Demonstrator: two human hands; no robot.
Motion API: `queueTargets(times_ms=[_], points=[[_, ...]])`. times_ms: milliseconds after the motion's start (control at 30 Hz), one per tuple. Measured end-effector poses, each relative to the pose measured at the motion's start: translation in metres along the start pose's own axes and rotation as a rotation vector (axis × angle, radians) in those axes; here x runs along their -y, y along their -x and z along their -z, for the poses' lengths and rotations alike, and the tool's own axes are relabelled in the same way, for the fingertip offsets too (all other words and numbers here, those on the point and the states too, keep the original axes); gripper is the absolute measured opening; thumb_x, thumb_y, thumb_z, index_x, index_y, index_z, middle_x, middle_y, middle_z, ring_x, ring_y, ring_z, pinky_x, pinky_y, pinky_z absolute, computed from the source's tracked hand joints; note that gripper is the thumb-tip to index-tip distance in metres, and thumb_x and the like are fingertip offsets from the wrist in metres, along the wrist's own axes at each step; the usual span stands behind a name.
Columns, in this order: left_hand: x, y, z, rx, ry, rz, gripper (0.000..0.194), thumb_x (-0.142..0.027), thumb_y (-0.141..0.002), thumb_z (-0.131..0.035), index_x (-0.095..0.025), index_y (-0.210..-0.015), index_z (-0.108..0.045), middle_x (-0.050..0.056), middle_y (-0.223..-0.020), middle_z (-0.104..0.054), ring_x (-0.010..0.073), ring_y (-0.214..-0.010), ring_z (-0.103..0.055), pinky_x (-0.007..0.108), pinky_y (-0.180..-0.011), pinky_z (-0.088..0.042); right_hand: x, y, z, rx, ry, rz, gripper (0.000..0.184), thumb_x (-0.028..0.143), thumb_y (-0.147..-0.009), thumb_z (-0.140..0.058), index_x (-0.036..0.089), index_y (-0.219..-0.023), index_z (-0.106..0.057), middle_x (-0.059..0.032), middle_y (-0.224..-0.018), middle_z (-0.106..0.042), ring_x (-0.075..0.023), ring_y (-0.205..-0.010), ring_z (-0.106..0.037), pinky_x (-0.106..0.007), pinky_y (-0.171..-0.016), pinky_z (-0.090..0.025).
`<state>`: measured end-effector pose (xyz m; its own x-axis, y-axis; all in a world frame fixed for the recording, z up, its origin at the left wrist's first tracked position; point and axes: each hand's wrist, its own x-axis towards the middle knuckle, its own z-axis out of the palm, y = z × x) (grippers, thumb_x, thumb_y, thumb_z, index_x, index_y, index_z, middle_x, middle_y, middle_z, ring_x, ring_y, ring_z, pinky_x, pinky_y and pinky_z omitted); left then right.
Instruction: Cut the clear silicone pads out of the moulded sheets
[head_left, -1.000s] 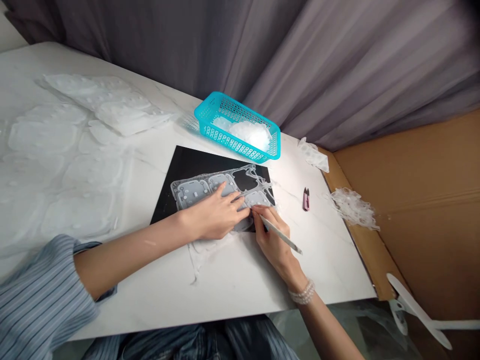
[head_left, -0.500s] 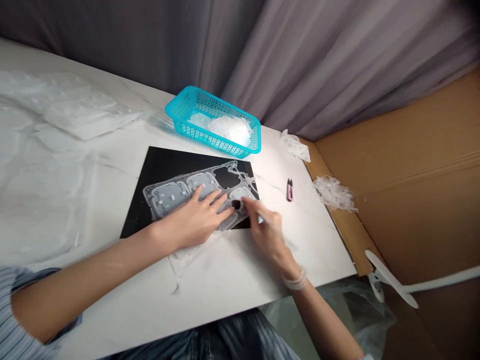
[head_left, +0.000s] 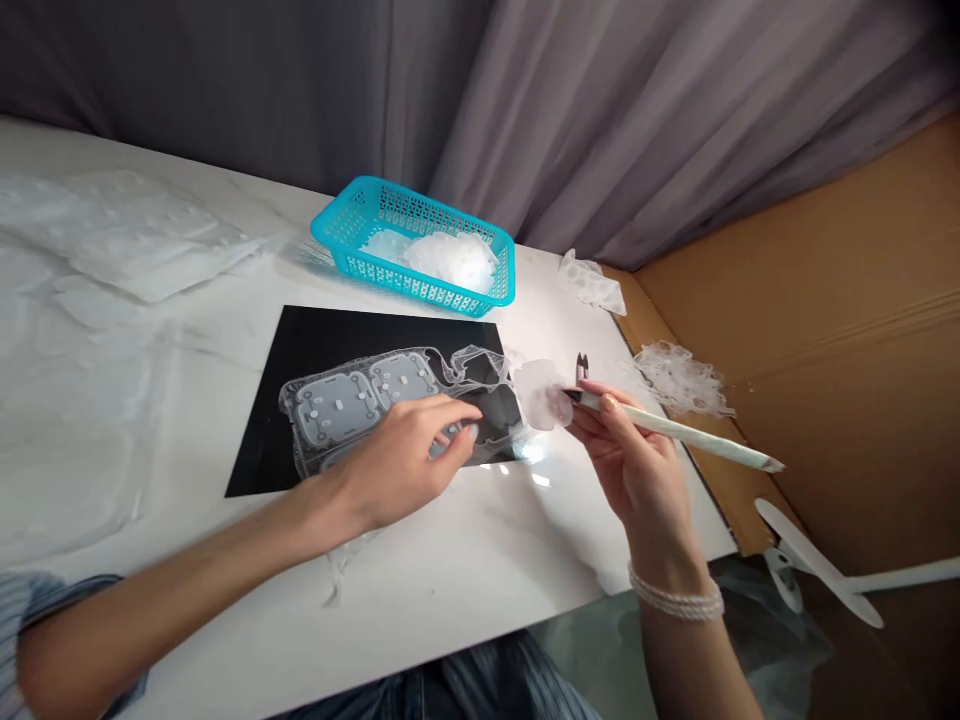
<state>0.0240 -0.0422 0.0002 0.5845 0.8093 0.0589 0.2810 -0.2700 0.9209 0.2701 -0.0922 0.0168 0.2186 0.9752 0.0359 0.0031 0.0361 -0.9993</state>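
Note:
My right hand (head_left: 626, 455) holds a slim white pen-shaped tool (head_left: 694, 437) with a dark tip. Its fingers also pinch a thin translucent rounded piece (head_left: 536, 392), raised off the table. My left hand (head_left: 416, 450) is over the near edge of a clear moulded sheet (head_left: 334, 405), thumb and forefinger apart; its other fingers are partly hidden. That sheet has rounded panels with small raised bumps on the left and cut-out gaps with loose strips on the right. Beneath it lies a black mat (head_left: 255, 440).
Behind the mat, a turquoise basket (head_left: 420, 297) contains white translucent pieces. Pink-handled thread snips (head_left: 582, 368) lie beyond my right hand. Scrap strips (head_left: 682, 380) are heaped by the cardboard wall (head_left: 825, 330). Clear sheets (head_left: 82, 400) are piled at left.
My right hand has moved right, away from the sheet, with the tool and a translucent piece. The sheet's right side now has a larger gap. My left hand has lifted and its fingers have curled.

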Motion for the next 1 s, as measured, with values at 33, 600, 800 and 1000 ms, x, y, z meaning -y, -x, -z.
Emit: queueTargets(times_ms=[33,600,800,1000], points=[[-0.003,-0.004,-0.004,0.016,0.272,0.14,0.046,-0.047,-0.094,-0.041,-0.016,-0.115,-0.068,0.015,-0.108,-0.073,0.0276,-0.098,-0.069,0.042,-0.082,-0.057,0.005,0.005,-0.01,0.089,0.027,0.001,0.021,0.038,-0.09,-0.063,0.025,-0.103,-0.072,-0.0065,-0.104,-0.074,-0.0233,-0.096,-0.073,-0.047,-0.096,-0.056],[0.005,-0.011,-0.023,0.008,0.639,0.329,0.031,-0.042,-0.089,-0.058,-0.015,-0.076,-0.066,0.002,-0.073,-0.064,0.013,-0.066,-0.057,0.025,-0.063,-0.04,-0.015,-0.037,-0.073,0.349,0.298,-0.052,0.049,0.04,-0.079,-0.067,0.023,-0.061,-0.025,0.008,-0.054,-0.03,-0.006,-0.05,-0.028,-0.02,-0.046,-0.023],[0.004,-0.006,-0.024,-0.204,0.766,0.341,0.029,-0.042,-0.086,-0.063,-0.015,-0.092,-0.072,0.006,-0.09,-0.072,0.0193,-0.087,-0.065,0.032,-0.084,-0.048,-0.028,-0.037,-0.057,0.166,0.314,0.119,0.04,0.031,-0.081,-0.062,0.022,-0.06,-0.029,0.0023,-0.061,-0.047,-0.0136,-0.067,-0.057,-0.023,-0.057,-0.038],[0.009,0.003,-0.025,-0.434,0.772,0.355,0.037,-0.044,-0.085,-0.065,-0.015,-0.109,-0.069,0.009,-0.107,-0.073,0.0237,-0.104,-0.066,0.035,-0.095,-0.048,-0.032,-0.047,-0.045,0.12,0.312,0.1,0.04,0.029,-0.08,-0.064,0.022,-0.06,-0.03,0.0002,-0.065,-0.055,-0.0187,-0.077,-0.065,-0.026,-0.063,-0.04]])
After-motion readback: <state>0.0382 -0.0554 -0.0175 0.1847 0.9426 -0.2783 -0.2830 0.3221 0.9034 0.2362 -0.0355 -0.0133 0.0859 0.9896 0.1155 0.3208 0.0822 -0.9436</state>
